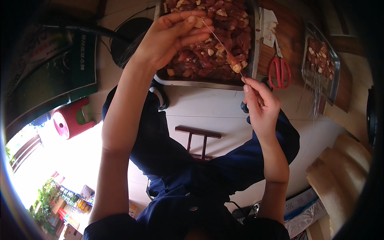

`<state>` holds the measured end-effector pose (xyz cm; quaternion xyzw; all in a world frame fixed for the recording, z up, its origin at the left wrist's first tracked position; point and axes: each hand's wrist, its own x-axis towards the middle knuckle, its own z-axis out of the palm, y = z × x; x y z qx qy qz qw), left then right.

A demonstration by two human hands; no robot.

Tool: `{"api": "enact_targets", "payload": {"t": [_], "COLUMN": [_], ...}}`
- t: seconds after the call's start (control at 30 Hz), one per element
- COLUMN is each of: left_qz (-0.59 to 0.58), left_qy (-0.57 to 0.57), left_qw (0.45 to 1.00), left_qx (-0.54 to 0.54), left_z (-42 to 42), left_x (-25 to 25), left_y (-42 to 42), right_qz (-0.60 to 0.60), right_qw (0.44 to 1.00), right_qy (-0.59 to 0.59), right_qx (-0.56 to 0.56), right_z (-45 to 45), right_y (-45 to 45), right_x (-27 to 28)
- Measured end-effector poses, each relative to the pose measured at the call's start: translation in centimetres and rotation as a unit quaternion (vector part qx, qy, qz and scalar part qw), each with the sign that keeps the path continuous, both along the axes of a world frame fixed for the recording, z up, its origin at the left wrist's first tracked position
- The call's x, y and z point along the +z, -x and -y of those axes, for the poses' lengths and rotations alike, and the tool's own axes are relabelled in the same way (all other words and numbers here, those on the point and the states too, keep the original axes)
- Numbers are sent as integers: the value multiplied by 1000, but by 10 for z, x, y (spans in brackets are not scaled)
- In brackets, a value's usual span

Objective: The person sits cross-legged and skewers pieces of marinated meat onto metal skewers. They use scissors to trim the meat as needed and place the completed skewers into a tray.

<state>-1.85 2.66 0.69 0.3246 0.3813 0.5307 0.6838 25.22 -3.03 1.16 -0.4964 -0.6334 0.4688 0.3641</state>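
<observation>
Between my thumb and fingers, my left hand pinches a small pale tan piece, with the tip of a thin metal skewer close against it. My right hand grips the skewer's lower end. Chunks of red meat and a yellowish fatty piece are threaded near my right fingers. Under both hands lies a large metal tray full of raw cut meat mixed with pale yellowish pieces.
Red-handled scissors and a white cloth or paper rest on a wooden board at right. Beyond them, a smaller metal tray holds loaded skewers. A red plastic stool lies left.
</observation>
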Motion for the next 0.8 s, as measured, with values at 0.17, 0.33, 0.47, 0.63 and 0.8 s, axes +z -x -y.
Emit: {"api": "enact_targets", "payload": {"t": [0.17, 0.33, 0.47, 0.63, 0.8], "left_qz": [-20, -116, -131, -145, -81], "left_qy": [-28, -22, -6, -20, -13], "left_qw": [999, 993, 991, 987, 995], "left_qx": [17, 30, 23, 72, 58], "left_z": [-1, 0, 0, 6, 9], "left_x": [-3, 6, 10, 0, -10], "left_y": [0, -5, -6, -17, -24], "right_qz": [22, 40, 26, -30, -106], "right_qw": [1000, 999, 1000, 991, 960], "right_qy": [-12, -4, 11, 131, 256], "right_qx": [4, 15, 9, 19, 34], "right_z": [-1, -1, 1, 3, 1], "right_y": [-1, -1, 0, 3, 2], "right_x": [-5, -3, -5, 0, 2]}}
